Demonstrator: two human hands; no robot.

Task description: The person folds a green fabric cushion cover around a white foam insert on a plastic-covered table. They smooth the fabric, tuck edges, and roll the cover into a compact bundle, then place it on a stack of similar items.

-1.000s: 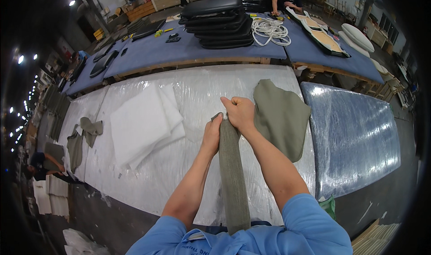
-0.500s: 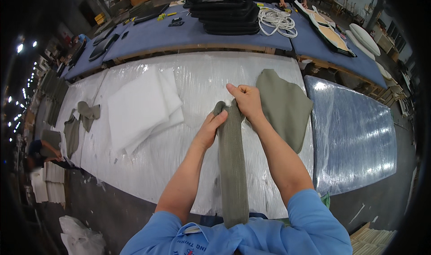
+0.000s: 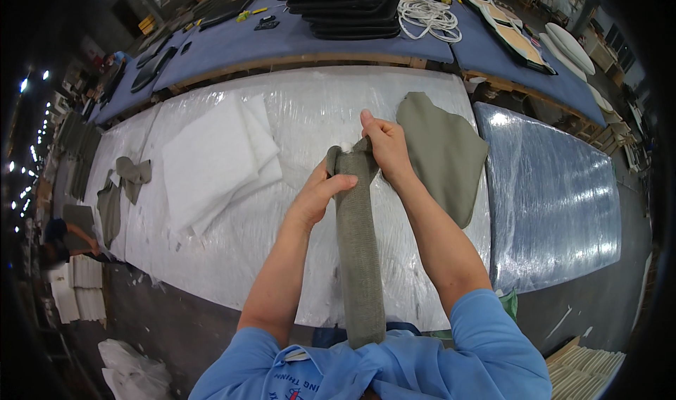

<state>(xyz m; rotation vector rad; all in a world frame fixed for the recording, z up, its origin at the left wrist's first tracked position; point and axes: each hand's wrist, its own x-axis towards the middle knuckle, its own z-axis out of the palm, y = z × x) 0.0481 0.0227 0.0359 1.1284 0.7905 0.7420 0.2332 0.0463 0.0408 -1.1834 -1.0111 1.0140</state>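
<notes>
Plastic-covered worktable (image 3: 310,111) lies beneath; blue shirt (image 3: 451,372) apparently braces the near end of a grey-green strip (image 3: 360,252). Left hand (image 3: 313,197) clasps its far end, thumb on top, seemingly for steadiness; right hand (image 3: 388,150) pinches a fabric flap (image 3: 364,146), presumably for tension.

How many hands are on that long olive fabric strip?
2. On the long olive fabric strip, the bare left hand holds its left edge near the far end, the bare right hand its far right edge; no others seem hidden.

Lights (image 3: 24,84) are glowing at the dim left, perhaps overhead. Gray floor (image 3: 176,312) is bordering the plastic-covered counter (image 3: 218,263).
</notes>
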